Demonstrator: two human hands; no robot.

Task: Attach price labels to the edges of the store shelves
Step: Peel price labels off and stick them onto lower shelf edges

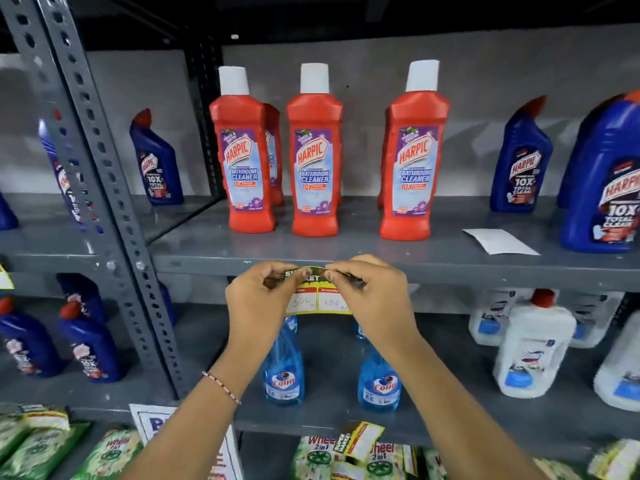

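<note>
Label at the shelf edge

Your left hand (258, 299) and right hand (372, 292) pinch the yellow-and-green paper price label (317, 296) against the grey metal shelf edge (485, 273).

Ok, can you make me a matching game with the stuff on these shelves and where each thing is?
Things:
1. red bottles
2. price label
3. white paper slip
4. light blue spray bottles

Places:
A. lying flat on the upper shelf
B. standing on the shelf below the hands
C. standing on the upper shelf
D. held in both hands at the shelf edge

Pairs: 1-C, 2-D, 3-A, 4-B
</note>
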